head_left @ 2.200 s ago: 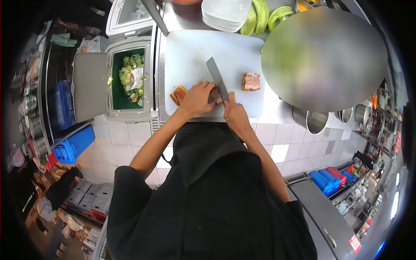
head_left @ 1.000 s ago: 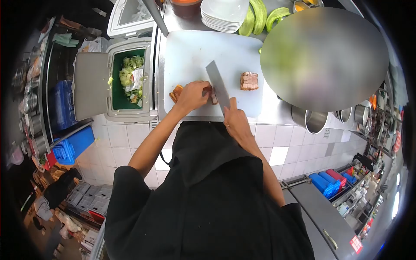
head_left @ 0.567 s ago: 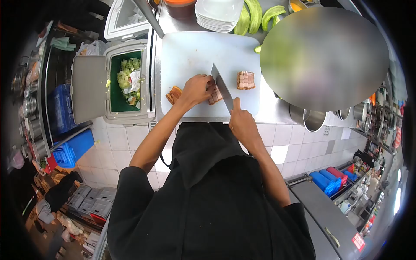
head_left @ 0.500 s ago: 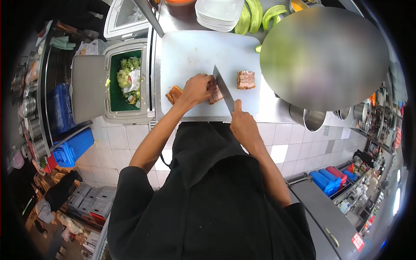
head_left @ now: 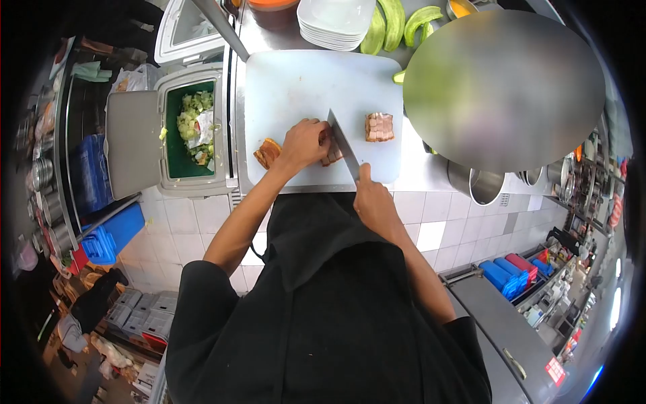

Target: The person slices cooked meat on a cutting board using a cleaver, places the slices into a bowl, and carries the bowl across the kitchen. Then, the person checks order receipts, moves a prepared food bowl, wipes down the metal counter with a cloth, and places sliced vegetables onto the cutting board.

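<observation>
A white cutting board (head_left: 303,81) lies on the counter. My left hand (head_left: 306,143) is closed on a piece of meat (head_left: 331,157), fingertips tucked close to the blade. My right hand (head_left: 372,200) is wrapped round the handle of a wide knife (head_left: 343,145), its blade slanting up and left along the right side of that piece. A cut block of meat (head_left: 379,126) rests on the board's right part. Another browned piece of meat (head_left: 268,153) sits by my left wrist.
Left of the board stands an open bin (head_left: 195,128) with vegetable scraps. Behind the board are stacked white plates (head_left: 334,23), green vegetable pieces (head_left: 396,25) and an orange-rimmed container (head_left: 272,8). Metal pots (head_left: 486,185) stand at the right; a large blurred area hides the counter there.
My right hand and the knife moved away from the held meat, then back beside it. The blade is now lower than half a second ago. The whole view has shifted slightly.
</observation>
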Demonstrator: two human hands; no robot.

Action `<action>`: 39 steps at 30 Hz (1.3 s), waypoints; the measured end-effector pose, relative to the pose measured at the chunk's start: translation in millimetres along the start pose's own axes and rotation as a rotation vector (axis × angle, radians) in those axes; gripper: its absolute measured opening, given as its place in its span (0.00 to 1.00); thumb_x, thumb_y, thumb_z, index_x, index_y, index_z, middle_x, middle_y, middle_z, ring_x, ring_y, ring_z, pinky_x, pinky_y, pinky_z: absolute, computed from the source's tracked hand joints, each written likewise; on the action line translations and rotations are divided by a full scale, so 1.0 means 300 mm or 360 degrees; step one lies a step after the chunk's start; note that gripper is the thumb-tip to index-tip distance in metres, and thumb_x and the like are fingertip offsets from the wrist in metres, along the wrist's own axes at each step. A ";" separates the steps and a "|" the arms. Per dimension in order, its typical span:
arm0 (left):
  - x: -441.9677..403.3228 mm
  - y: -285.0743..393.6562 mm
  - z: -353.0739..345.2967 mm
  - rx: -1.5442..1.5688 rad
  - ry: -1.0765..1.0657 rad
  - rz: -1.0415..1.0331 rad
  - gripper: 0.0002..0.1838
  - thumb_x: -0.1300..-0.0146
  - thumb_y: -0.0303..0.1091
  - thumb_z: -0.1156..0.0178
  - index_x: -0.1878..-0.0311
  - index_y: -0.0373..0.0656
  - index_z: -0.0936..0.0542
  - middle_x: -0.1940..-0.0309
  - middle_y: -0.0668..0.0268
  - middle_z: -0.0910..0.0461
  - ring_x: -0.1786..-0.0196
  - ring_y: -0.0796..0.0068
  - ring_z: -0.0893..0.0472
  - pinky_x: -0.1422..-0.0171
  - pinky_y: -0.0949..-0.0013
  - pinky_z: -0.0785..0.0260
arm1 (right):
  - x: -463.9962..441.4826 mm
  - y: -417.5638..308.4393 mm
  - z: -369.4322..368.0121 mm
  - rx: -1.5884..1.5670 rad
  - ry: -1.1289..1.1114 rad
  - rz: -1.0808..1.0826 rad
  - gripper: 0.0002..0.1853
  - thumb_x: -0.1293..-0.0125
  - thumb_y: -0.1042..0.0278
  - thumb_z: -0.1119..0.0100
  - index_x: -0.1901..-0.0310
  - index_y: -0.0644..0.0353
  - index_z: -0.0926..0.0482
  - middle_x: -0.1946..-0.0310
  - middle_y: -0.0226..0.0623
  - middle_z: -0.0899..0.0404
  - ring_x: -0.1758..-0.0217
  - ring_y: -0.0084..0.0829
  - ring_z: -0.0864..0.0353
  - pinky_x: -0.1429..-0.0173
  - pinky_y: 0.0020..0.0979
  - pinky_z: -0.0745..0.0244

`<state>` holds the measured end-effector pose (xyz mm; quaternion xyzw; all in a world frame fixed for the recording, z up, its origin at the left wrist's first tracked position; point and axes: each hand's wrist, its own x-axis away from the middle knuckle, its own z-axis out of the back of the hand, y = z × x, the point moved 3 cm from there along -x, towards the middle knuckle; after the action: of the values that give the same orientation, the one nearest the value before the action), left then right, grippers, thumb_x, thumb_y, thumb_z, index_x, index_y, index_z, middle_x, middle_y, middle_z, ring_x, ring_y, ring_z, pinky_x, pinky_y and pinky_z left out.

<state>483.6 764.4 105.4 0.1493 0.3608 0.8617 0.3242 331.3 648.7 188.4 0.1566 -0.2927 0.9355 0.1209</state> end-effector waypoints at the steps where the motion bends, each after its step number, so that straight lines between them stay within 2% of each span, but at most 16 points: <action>1: 0.009 -0.006 -0.005 0.0008 0.0001 0.0009 0.06 0.46 0.31 0.40 0.66 0.43 0.19 0.71 0.61 0.22 0.62 0.56 0.22 0.58 0.57 0.28 | 0.018 -0.001 0.005 -0.0008 -0.0096 -0.0081 0.19 0.44 0.84 0.51 0.51 0.71 0.43 0.80 0.61 0.25 0.72 0.64 0.23 0.66 0.58 0.28; 3: 0.006 -0.005 0.006 0.0014 0.0007 0.0028 0.06 0.46 0.32 0.40 0.66 0.43 0.19 0.71 0.61 0.22 0.62 0.56 0.22 0.58 0.57 0.28 | -0.017 0.020 -0.040 -0.0018 -0.0198 -0.0154 0.19 0.44 0.84 0.51 0.51 0.71 0.43 0.80 0.60 0.25 0.73 0.64 0.23 0.67 0.58 0.29; 5: 0.032 0.002 -0.006 0.0030 -0.0016 0.0045 0.06 0.46 0.32 0.40 0.66 0.43 0.19 0.71 0.60 0.22 0.63 0.56 0.22 0.59 0.57 0.29 | -0.084 0.044 -0.124 -0.0169 0.0272 0.0066 0.11 0.29 0.73 0.52 0.55 0.65 0.43 0.83 0.63 0.28 0.76 0.65 0.25 0.72 0.58 0.33; 9: 0.021 -0.013 -0.001 0.0069 -0.0058 0.0008 0.07 0.45 0.32 0.40 0.64 0.43 0.20 0.70 0.60 0.22 0.62 0.56 0.21 0.58 0.57 0.28 | -0.065 0.072 -0.118 -0.0275 0.0142 -0.0139 0.12 0.29 0.71 0.52 0.54 0.65 0.43 0.82 0.65 0.28 0.75 0.67 0.26 0.73 0.59 0.34; 11: 0.001 -0.010 0.014 0.0054 -0.0053 -0.0027 0.08 0.45 0.32 0.39 0.62 0.44 0.19 0.69 0.60 0.22 0.61 0.57 0.20 0.58 0.58 0.27 | -0.060 0.071 -0.047 -0.0348 0.0109 -0.0073 0.12 0.29 0.70 0.51 0.54 0.66 0.43 0.82 0.65 0.27 0.74 0.67 0.26 0.73 0.58 0.35; 13: 0.014 0.008 0.045 0.0095 -0.0150 0.0012 0.10 0.43 0.36 0.38 0.58 0.47 0.17 0.60 0.61 0.20 0.51 0.56 0.22 0.47 0.57 0.29 | -0.009 0.051 0.034 -0.0380 0.0182 -0.0130 0.11 0.29 0.71 0.51 0.55 0.65 0.42 0.82 0.64 0.27 0.75 0.67 0.26 0.73 0.59 0.35; 14: 0.006 0.019 0.076 0.0081 -0.0163 -0.0005 0.10 0.43 0.36 0.38 0.58 0.47 0.17 0.60 0.61 0.20 0.51 0.56 0.22 0.47 0.57 0.29 | 0.017 0.054 0.070 -0.0398 0.0258 -0.0186 0.10 0.29 0.72 0.51 0.56 0.64 0.42 0.82 0.62 0.27 0.76 0.66 0.26 0.73 0.59 0.34; 16: 0.003 0.086 0.119 -0.0167 -0.0293 -0.0740 0.20 0.47 0.35 0.34 0.48 0.52 0.19 0.47 0.64 0.23 0.39 0.62 0.26 0.34 0.58 0.37 | 0.073 0.076 0.120 -0.0435 0.0407 -0.0171 0.11 0.29 0.72 0.51 0.56 0.65 0.42 0.83 0.62 0.28 0.77 0.65 0.26 0.74 0.57 0.35; 17: -0.003 0.093 0.118 -0.0170 -0.0308 -0.0766 0.20 0.47 0.35 0.34 0.48 0.52 0.19 0.47 0.64 0.23 0.39 0.62 0.26 0.34 0.58 0.37 | 0.098 0.086 0.153 -0.0431 0.0465 -0.0241 0.11 0.29 0.72 0.51 0.56 0.66 0.42 0.83 0.62 0.28 0.77 0.65 0.26 0.75 0.56 0.36; 19: 0.010 0.120 0.079 -0.0724 -0.0636 -0.1194 0.35 0.53 0.31 0.30 0.38 0.54 0.26 0.39 0.67 0.27 0.32 0.66 0.32 0.27 0.57 0.45 | 0.137 0.112 0.198 -0.0450 0.0566 -0.0341 0.10 0.28 0.72 0.51 0.56 0.66 0.42 0.83 0.61 0.28 0.77 0.64 0.26 0.75 0.54 0.37; 20: 0.002 0.117 0.062 -0.0727 -0.0639 -0.1208 0.35 0.53 0.31 0.30 0.38 0.54 0.26 0.39 0.67 0.27 0.32 0.66 0.32 0.27 0.57 0.45 | 0.156 0.117 0.217 -0.0452 0.0579 -0.0348 0.10 0.28 0.72 0.51 0.56 0.66 0.42 0.83 0.61 0.28 0.77 0.64 0.26 0.75 0.54 0.37; 22: -0.039 0.088 0.011 -0.0822 -0.1001 -0.1280 0.43 0.61 0.26 0.29 0.35 0.51 0.30 0.40 0.68 0.27 0.34 0.65 0.31 0.26 0.56 0.44 | 0.191 0.136 0.242 -0.0570 0.0597 -0.0532 0.10 0.28 0.71 0.50 0.56 0.65 0.41 0.83 0.60 0.27 0.77 0.64 0.25 0.75 0.52 0.36; 28: -0.138 0.111 -0.029 -0.0762 -0.1455 -0.1198 0.33 0.63 0.24 0.33 0.45 0.48 0.23 0.51 0.68 0.25 0.43 0.65 0.26 0.36 0.60 0.36 | 0.313 0.243 0.202 -0.0652 0.0803 -0.0686 0.12 0.28 0.70 0.49 0.53 0.67 0.38 0.81 0.61 0.27 0.77 0.62 0.26 0.75 0.46 0.37; 32: -0.220 0.198 -0.009 -0.0582 -0.1337 -0.1380 0.29 0.63 0.24 0.35 0.50 0.47 0.22 0.54 0.67 0.24 0.47 0.64 0.25 0.41 0.62 0.34 | 0.390 0.283 0.179 -0.0667 0.0891 -0.0737 0.11 0.28 0.70 0.49 0.55 0.65 0.38 0.79 0.62 0.27 0.74 0.65 0.25 0.74 0.48 0.36; 34: -0.300 0.293 0.006 -0.0555 -0.1024 -0.1584 0.29 0.63 0.26 0.34 0.50 0.47 0.22 0.54 0.66 0.24 0.47 0.63 0.25 0.41 0.62 0.34 | 0.416 0.298 0.170 -0.0694 0.0896 -0.0814 0.11 0.28 0.69 0.48 0.55 0.65 0.39 0.79 0.62 0.27 0.74 0.65 0.26 0.73 0.48 0.36; 39: -0.444 0.435 -0.072 -0.0533 -0.1142 -0.1775 0.29 0.62 0.23 0.34 0.49 0.46 0.23 0.53 0.66 0.23 0.46 0.64 0.26 0.38 0.63 0.36 | 0.447 0.325 0.159 -0.0716 0.0937 -0.0843 0.11 0.28 0.69 0.48 0.56 0.64 0.39 0.80 0.63 0.27 0.74 0.66 0.26 0.73 0.50 0.36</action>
<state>513.4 595.2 181.0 0.1653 0.1159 0.5071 0.8379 187.4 561.0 224.6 -0.0767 -0.3915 0.7903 0.4651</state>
